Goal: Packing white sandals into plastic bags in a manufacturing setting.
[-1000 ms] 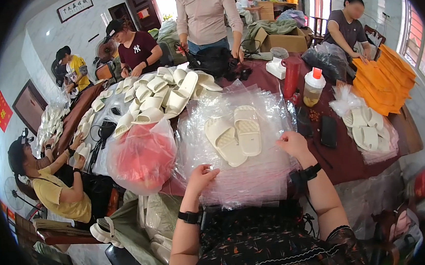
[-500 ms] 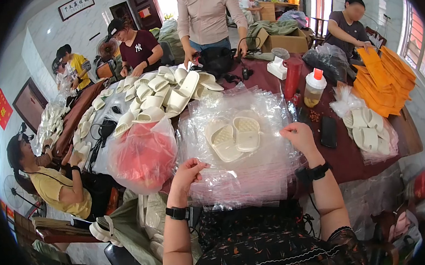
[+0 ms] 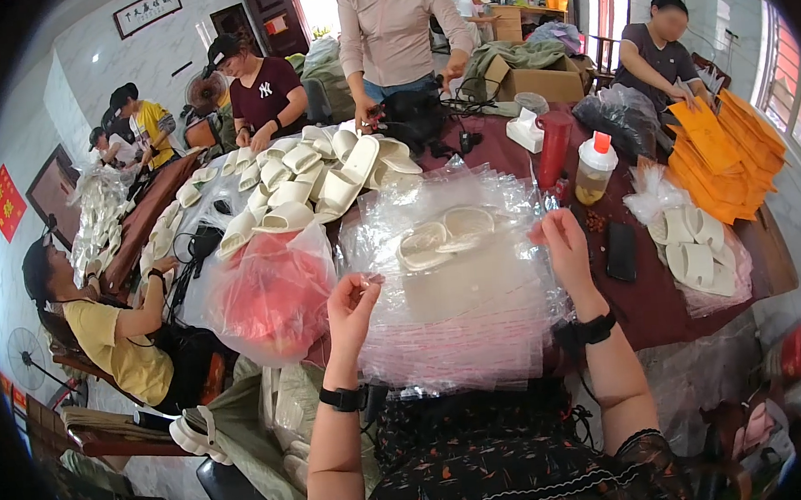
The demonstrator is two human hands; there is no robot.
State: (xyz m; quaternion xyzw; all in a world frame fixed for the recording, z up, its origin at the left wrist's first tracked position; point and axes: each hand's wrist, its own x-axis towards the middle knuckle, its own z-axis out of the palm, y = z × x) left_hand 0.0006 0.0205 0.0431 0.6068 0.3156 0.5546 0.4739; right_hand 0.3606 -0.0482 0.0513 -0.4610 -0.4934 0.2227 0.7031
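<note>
At the dial centre, on the maroon-covered tabletop point(image 3: 646, 314), a stack of clear bags point(image 3: 463, 343) is laid flat, presumably so that a level working surface is provided. Toward 10 to 11 o'clock, a heap of cream slippers point(image 3: 329, 188) is piled near the stack, apparently for easy reach. At 9 o'clock, a red-filled bag point(image 3: 269, 296) is set beside the stack. On the stack's 12 o'clock half, a pair of slippers point(image 3: 428, 245) is seen through clear film point(image 3: 468, 292); whether it is enclosed or merely covered cannot be told. At 9 o'clock the left hand point(image 3: 355, 300), and between 2 and 3 o'clock the right hand point(image 3: 562, 239), are raised, thumb closed against fingertips. Film is pinched by both hands, apparently so that the plastic is held spread.
</note>
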